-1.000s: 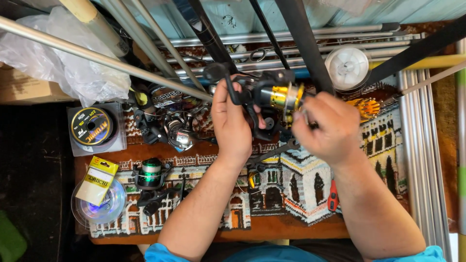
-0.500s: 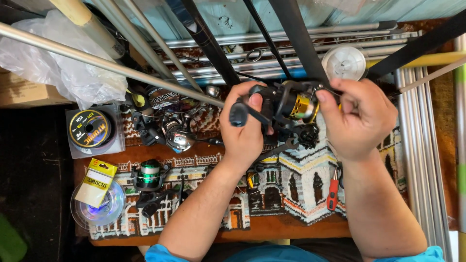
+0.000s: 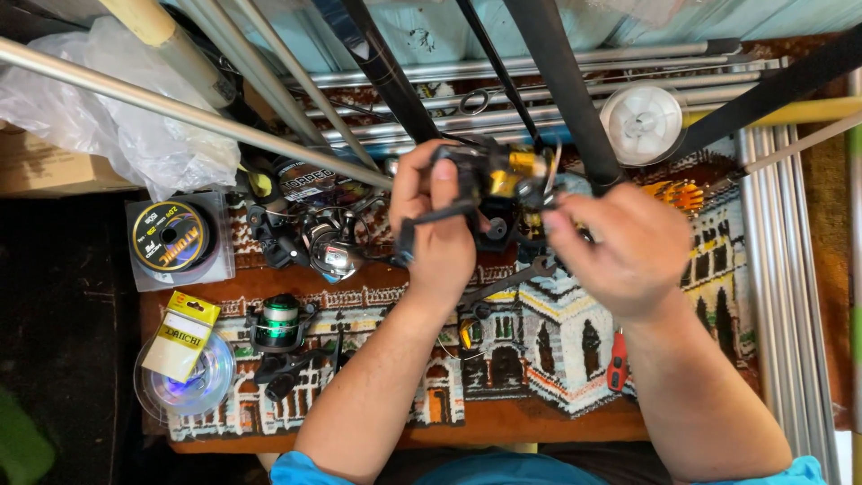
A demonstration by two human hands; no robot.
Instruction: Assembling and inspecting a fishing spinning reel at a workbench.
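My left hand (image 3: 440, 235) grips a black and gold spinning fishing reel (image 3: 499, 184) held above the mat, thumb laid across the reel body. My right hand (image 3: 621, 247) is at the reel's right side, fingers curled against it; what the fingertips pinch is hidden. A wrench (image 3: 510, 280) lies on the patterned mat (image 3: 539, 359) just under the hands. Black rod sections (image 3: 564, 90) cross above the reel.
Other reels (image 3: 328, 247) and a green-spooled one (image 3: 277, 321) lie left on the mat. Line spools (image 3: 172, 238) (image 3: 184, 377), a white spool (image 3: 641, 123), red-handled pliers (image 3: 617, 361), a plastic bag (image 3: 117, 126) and metal tubes (image 3: 772, 269) surround the work area.
Both hands have carried the reel leftward and turned it; the handle now hangs down by my left thumb. My right hand has shifted lower on the reel's side.
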